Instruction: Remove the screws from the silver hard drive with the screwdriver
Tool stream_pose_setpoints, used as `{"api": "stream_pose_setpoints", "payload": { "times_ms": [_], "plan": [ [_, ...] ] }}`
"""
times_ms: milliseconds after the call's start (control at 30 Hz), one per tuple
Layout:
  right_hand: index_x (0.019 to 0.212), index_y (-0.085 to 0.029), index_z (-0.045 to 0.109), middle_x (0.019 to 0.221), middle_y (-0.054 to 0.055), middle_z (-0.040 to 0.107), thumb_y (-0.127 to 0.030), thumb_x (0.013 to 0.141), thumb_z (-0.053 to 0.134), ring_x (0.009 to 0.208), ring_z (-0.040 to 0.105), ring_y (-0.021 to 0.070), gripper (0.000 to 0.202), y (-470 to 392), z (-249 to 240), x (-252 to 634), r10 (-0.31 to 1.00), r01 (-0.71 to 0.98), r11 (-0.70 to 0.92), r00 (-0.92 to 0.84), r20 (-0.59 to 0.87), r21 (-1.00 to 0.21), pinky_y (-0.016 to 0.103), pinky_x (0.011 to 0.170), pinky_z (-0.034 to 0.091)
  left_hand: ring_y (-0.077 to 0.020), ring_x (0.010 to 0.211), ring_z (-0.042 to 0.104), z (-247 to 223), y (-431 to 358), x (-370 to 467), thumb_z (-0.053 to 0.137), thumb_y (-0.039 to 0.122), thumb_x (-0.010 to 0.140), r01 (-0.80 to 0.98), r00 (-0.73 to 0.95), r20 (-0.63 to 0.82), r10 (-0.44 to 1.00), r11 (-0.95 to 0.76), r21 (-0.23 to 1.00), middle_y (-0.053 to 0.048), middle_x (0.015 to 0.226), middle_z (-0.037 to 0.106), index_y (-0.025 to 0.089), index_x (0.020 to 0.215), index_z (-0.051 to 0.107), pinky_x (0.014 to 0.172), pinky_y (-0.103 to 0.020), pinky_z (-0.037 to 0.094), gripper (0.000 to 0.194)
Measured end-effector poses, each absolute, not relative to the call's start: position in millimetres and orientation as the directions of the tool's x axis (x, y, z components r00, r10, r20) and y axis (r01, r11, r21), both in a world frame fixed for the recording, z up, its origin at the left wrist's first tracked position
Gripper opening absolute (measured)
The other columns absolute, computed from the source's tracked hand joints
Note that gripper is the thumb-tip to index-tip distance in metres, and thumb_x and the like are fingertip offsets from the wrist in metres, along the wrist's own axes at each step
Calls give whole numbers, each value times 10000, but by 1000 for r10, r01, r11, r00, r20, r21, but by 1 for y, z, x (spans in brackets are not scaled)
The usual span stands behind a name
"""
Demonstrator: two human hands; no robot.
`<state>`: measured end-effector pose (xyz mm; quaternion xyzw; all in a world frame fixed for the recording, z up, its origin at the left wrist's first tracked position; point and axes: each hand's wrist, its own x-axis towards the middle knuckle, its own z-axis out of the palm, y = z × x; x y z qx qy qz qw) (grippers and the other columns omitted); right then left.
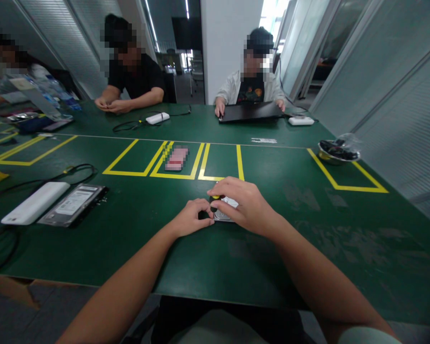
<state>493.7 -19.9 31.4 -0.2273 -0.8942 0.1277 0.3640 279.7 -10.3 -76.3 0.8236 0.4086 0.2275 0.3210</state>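
Observation:
A silver hard drive [225,214] lies on the green table in front of me, partly covered by my hands. My right hand [251,205] arches over it, its fingers closed around the stubby black-and-yellow handle of a screwdriver [213,204]. The screwdriver stands over the left side of the drive; its tip is hidden. From the left, my left hand [193,217] pinches the drive's left edge with thumb and fingertips, close beside the screwdriver.
To my left lie another hard drive [73,204], a white power strip [36,203] and black cables. A pink phone [177,158] rests within yellow tape lines. A metal bowl [338,155] of dark items stands at right. Across the table, one person holds a black panel [251,112].

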Motion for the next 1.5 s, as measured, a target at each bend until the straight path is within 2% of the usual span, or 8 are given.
{"api": "stream_pose_setpoints", "payload": {
  "times_ms": [200,767,1267,1500],
  "plan": [
    [1053,-117,667,1028,112,713,-188,901,604,969,646,195,179,-20,32,494,508,318,859,-627,590,-402,347,870,521,-240,1024,611,-77,-10,280,681,299,813,535,551,108,827,-450,716,-20,977,713,203,905,685,902,-371,447,133],
    [1091,-147,655,1097,94,727,-180,919,534,1044,655,207,212,-21,33,495,476,267,873,-653,589,-409,384,926,508,-222,953,623,-75,-10,280,681,306,804,557,554,100,827,-457,694,-19,932,715,181,872,679,829,-332,458,142],
    [1095,-168,649,1106,87,727,-125,895,505,1060,659,200,250,-23,36,497,457,224,877,-659,598,-425,399,941,512,-230,981,614,-78,-9,280,690,314,800,549,545,93,833,-438,711,-27,979,698,193,928,674,878,-361,462,176],
    [1092,-170,644,1099,81,726,-140,912,499,1049,656,194,233,-26,44,501,464,246,878,-648,604,-411,388,922,512,-197,900,609,-74,-10,280,687,307,805,527,559,149,816,-488,695,-12,916,682,190,833,663,856,-334,447,124]
  ]
}}
